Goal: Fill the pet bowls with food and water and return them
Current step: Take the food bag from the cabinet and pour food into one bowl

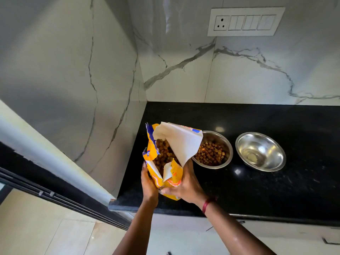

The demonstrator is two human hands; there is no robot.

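Note:
An open yellow pet food bag (170, 178) stands upright near the left end of the black counter, with brown kibble showing inside. My left hand (148, 183) grips its left side and my right hand (185, 186) holds its right side and front. The bag's white inner flap (181, 142) leans over the rim of a steel bowl (226, 144) that has brown kibble (210, 153) in it. To its right sits a second steel bowl (260, 151) that looks empty.
The black stone counter (276, 181) runs to the right, with a marble wall behind and on the left. A switch panel (244, 22) is high on the back wall. A dark sliding door track (55, 196) lies at the lower left.

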